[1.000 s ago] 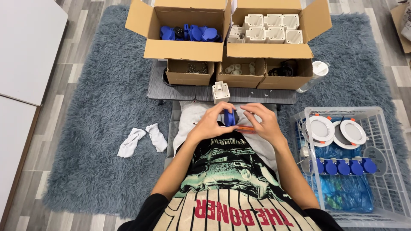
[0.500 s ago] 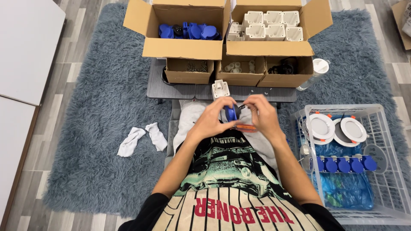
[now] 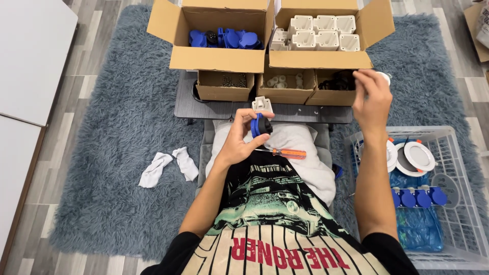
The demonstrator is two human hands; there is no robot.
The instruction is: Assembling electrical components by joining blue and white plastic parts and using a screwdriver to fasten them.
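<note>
Fingers (image 3: 253,118) of left hand (image 3: 242,138) half-hide blue socket (image 3: 260,125).

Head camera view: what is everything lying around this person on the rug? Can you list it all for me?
large cardboard boxes: two, brown, open, at the far side; the left one holds blue parts, the right one white housings
small cardboard boxes: three, brown, on the grey lap table, with small parts inside
white housing: one, loose on the lap table
screwdriver: one, orange handle, on the white cushion
white cloths: two, on the grey-blue rug
wire basket: one, white, at the right, holding round white fittings and blue parts
blue and black part: one, held
left hand: holds the blue and black part
right hand: at the rightmost small box
</note>
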